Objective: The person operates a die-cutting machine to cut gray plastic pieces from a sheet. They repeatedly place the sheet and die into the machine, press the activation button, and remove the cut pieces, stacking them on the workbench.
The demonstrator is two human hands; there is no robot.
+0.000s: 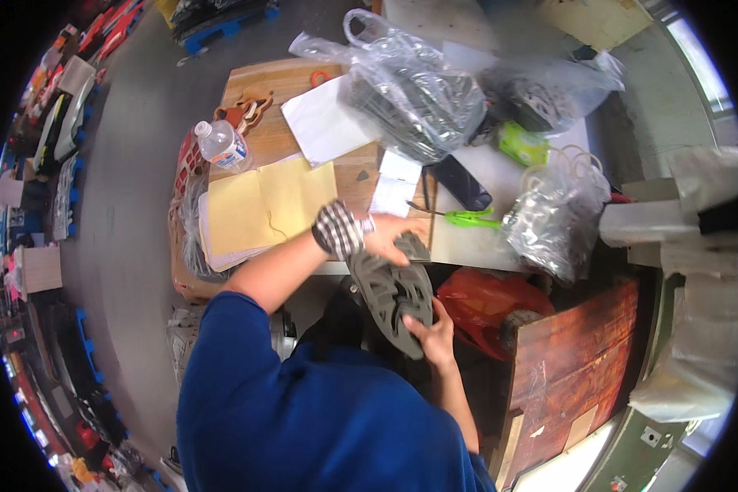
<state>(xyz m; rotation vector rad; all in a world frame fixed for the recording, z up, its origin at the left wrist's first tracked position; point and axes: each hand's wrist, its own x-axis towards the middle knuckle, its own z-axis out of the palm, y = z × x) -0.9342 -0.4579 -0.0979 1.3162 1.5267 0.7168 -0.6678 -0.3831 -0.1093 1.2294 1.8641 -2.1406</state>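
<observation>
In front of my chest, at the table's near edge, is a dark grey-green, sole-shaped piece (389, 299) with several cut-out slots, tilted lengthwise toward me. My left hand (388, 235), its wrist in a black-and-white checked cuff (339, 230), is closed on the far end. A small flat grey part (414, 247) shows beside its fingers; I cannot tell if it is joined to the larger piece. Closer to my body, my right hand (433, 334) grips the right side, with the thumb on the slotted face.
A wooden table (357, 193) holds yellow paper (262, 205), a bottle (221, 146), a phone (459, 182), green-handled scissors (471, 219) and clear plastic bags (414, 102). Below right are a red bag (488, 307) and a reddish wooden panel (574, 361).
</observation>
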